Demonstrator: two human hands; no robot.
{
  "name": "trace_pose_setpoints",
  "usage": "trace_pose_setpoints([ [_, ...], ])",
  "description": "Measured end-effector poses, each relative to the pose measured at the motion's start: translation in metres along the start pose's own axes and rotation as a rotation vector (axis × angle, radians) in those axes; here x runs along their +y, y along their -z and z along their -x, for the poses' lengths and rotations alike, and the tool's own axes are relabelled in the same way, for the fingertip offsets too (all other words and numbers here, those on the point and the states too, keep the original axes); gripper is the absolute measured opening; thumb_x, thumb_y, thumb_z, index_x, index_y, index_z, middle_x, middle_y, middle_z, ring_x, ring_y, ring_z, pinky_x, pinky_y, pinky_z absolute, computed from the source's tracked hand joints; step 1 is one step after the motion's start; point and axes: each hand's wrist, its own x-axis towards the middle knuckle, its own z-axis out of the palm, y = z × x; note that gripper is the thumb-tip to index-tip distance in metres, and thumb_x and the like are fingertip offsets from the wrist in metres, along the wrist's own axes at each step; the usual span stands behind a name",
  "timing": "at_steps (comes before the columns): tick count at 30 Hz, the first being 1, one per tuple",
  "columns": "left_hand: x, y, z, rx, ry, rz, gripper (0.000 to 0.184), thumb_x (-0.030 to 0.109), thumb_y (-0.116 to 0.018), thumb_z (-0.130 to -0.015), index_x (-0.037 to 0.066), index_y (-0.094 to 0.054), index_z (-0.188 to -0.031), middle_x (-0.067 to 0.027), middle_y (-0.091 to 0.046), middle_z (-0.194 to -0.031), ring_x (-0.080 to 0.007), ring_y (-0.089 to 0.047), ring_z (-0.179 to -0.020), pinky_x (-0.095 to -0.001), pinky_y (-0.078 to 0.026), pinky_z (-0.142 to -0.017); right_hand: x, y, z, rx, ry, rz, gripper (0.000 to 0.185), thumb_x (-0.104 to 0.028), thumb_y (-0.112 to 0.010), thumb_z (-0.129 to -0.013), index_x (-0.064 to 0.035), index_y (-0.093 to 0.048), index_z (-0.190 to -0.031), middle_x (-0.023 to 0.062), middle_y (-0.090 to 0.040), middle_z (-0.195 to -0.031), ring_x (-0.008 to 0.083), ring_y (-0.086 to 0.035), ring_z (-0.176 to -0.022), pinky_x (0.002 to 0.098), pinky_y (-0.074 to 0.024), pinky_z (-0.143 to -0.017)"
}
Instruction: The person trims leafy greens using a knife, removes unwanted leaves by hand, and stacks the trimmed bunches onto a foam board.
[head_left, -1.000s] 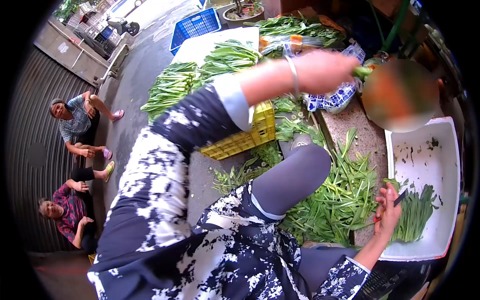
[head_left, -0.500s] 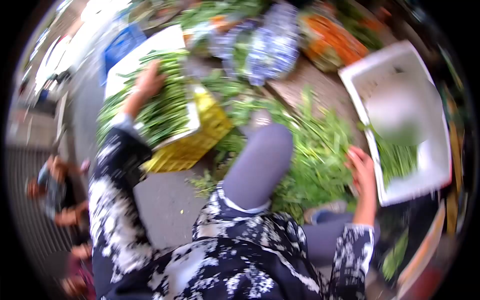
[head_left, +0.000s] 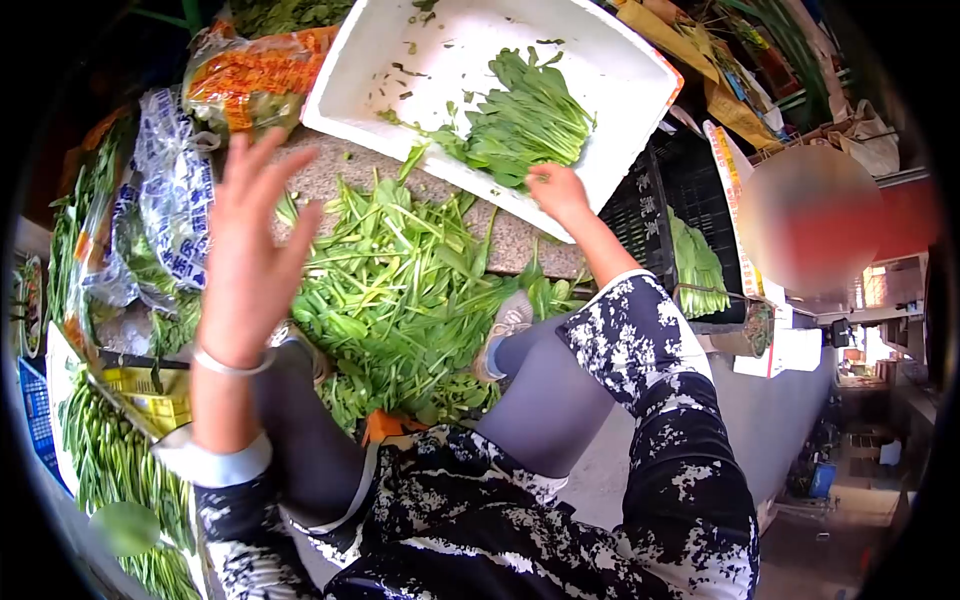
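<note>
My right hand (head_left: 558, 190) is at the near wall of a white foam box (head_left: 375, 65), its fingers curled against the leafy greens (head_left: 530, 115) laid in a bunch inside. The fingertips are partly hidden, and they seem to pinch the leaf edges. My left hand (head_left: 255, 230) is raised, fingers spread and holding nothing, with a bracelet at the wrist. Between my feet and the box spreads a loose heap of leafy greens (head_left: 400, 270) with pale stems.
Bagged vegetables (head_left: 175, 200) and an orange-printed bag (head_left: 250, 85) stand at the left. Lower left, green stalks (head_left: 115, 450) lie in a white box by a yellow crate (head_left: 150, 395). A black crate (head_left: 715, 250) holding greens sits right of the foam box.
My view has swung right, toward the foam box. My left hand has left the green stalks and is in the air. My right hand has gone from the heap to the greens in the box.
</note>
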Motion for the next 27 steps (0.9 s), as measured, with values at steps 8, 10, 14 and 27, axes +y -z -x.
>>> trace_pose_setpoints([
  [8,0.008,-0.128,0.005,-0.568,-0.131,-0.323,0.050,0.030,-0.061,-0.075,0.012,-0.047,-0.120,-0.0180,-0.029,-0.135,-0.0357,-0.012,-0.131,-0.0575,-0.006,-0.102,0.059,-0.010,-0.052,0.410,-0.011,0.358,0.030,-0.009,-0.057,-0.073,-0.0047,-0.056,-0.102,0.0140,-0.055,-0.105,0.0309,-0.053,-0.097,0.0379,-0.0436,-0.080],
  [10,0.009,-0.140,0.002,-0.545,-0.130,-0.325,0.050,0.030,-0.061,-0.075,0.012,-0.048,-0.120,-0.0173,-0.030,-0.135,-0.0349,-0.014,-0.131,-0.0572,-0.008,-0.102,0.053,-0.008,-0.072,0.400,0.056,0.453,0.037,-0.004,-0.057,-0.071,-0.0055,-0.049,-0.107,0.0126,-0.048,-0.107,0.0322,-0.048,-0.101,0.0388,-0.0440,-0.081],
  [14,0.009,-0.151,0.004,-0.631,-0.123,-0.313,0.051,0.029,-0.062,-0.074,0.012,-0.047,-0.120,-0.0171,-0.029,-0.134,-0.0345,-0.016,-0.130,-0.0579,-0.011,-0.101,0.059,-0.012,-0.110,0.301,-0.026,0.614,0.036,-0.005,-0.057,-0.072,-0.0046,-0.046,-0.106,0.0160,-0.047,-0.108,0.0318,-0.050,-0.101,0.0386,-0.0454,-0.081],
  [27,0.013,-0.153,0.009,-0.796,-0.123,-0.286,0.053,0.031,-0.061,-0.075,0.010,-0.044,-0.121,-0.0190,-0.035,-0.130,-0.0370,-0.023,-0.127,-0.0595,-0.017,-0.099,0.061,0.031,-0.133,-0.074,0.098,0.682,0.033,-0.026,-0.062,-0.075,-0.0041,-0.056,-0.098,0.0177,-0.060,-0.096,0.0301,-0.057,-0.093,0.0395,-0.0446,-0.079],
])
